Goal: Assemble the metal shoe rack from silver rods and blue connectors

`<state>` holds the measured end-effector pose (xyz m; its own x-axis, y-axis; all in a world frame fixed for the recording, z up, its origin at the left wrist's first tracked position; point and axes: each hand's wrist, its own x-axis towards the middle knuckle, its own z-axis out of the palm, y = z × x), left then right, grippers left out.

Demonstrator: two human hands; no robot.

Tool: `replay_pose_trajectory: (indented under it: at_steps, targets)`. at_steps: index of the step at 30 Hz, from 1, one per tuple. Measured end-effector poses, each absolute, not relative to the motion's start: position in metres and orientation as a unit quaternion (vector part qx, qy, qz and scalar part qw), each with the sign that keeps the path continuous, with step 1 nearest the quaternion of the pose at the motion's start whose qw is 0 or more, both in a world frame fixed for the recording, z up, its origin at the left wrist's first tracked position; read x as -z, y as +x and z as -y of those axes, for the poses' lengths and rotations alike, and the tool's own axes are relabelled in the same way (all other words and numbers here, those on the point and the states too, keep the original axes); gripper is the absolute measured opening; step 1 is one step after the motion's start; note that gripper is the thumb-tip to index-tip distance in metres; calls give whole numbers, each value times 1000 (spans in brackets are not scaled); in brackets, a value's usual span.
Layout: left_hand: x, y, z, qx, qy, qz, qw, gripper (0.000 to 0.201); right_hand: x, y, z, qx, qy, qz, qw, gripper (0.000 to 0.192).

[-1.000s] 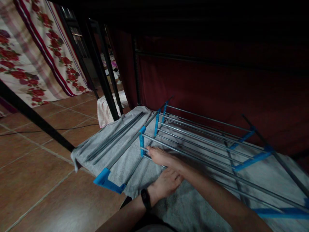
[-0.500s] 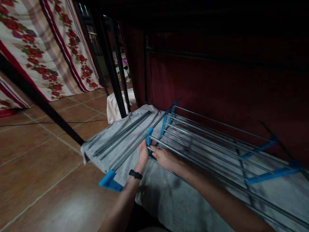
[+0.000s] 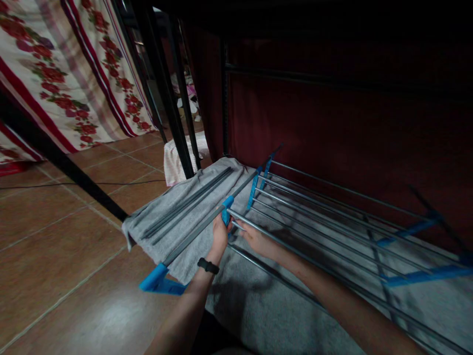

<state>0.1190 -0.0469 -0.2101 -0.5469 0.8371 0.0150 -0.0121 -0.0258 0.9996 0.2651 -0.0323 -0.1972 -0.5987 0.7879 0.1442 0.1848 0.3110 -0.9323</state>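
A rack of thin metal rods with blue plastic brackets lies across the grey cloth. My left hand is closed around the lower part of a blue bracket, which sits on a long grey tube. Just to its right, my right hand pinches the end of a metal rod against that bracket; the exact joint is hidden by my fingers. A blue plastic foot caps the near end of the grey tube.
Several loose grey tubes lie on the grey cloth to the left. Black metal posts rise beside it. Beyond are the tiled floor, a floral curtain and a dark red cloth behind the rack.
The bracket end of the rack has tilted slightly, and the blue foot has shifted left. My right hand has moved a little right along the rod, while my left keeps its hold.
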Motion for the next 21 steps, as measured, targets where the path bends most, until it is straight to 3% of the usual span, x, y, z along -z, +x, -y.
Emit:
replay_pose_trajectory:
  at_steps: [6,14,21]
  targets:
    - [196,139,58,-687,239,-567,386,47,173,272,43,-389,-337,830,217,43]
    - [194,136,59,-677,283,-551,398,44,158,270,49,-336,-374,848,169,38]
    - [196,132,56,-660,295,-549,419,48,164,269,47,-328,-375,848,179,41]
